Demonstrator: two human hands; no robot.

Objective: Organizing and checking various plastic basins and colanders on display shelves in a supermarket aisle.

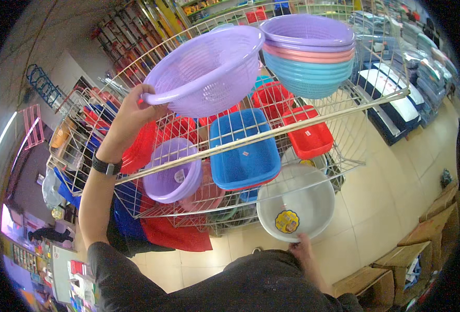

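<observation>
My left hand [136, 113] grips the near-left rim of a purple plastic colander [210, 74], which tilts over the upper shelf of a wire rack [253, 139]. Low by my body, my right hand [302, 249] holds the edge of a pale grey basin [312, 202] with a yellow sticker inside. To the right of the purple colander sits a nested stack of colanders [308, 70], purple on top, then pink and light blue. Beneath the upper wires lie a blue rectangular basin [245, 152], a smaller red basin [310, 132] and nested purple basins [171, 167].
Cardboard boxes [401, 261] stand on the tiled floor [386, 195] at the lower right. Packaged folded goods [394, 89] are piled at the right. Red cloth [175, 234] hangs at the rack's lower left. Long-handled goods [132, 39] stand along the back wall.
</observation>
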